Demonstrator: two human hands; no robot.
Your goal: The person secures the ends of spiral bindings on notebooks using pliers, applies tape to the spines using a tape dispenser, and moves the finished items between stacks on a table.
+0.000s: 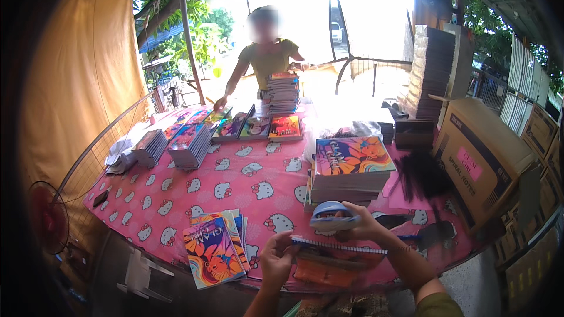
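Observation:
My left hand (pixel 279 258) is closed on the left end of a spiral notebook (pixel 329 271), which lies at the table's near edge with its coil side away from me. My right hand (pixel 361 223) grips a rounded blue-and-white handheld tool (pixel 333 216) just above the coil; its exact kind is unclear. Left of my left hand, several colourful notebook covers (pixel 214 249) lie fanned at the table edge. Beyond the tool stands a tall stack of illustrated notebooks (pixel 352 158).
Across the pink patterned table (pixel 235 170), a person (pixel 267 58) reaches over notebook piles (pixel 191 144). A large cardboard box (pixel 479 158) stands at the right beside a blurred black bundle (pixel 420 179). A red fan (pixel 48 217) is far left; a plastic stool (pixel 144 276) is below.

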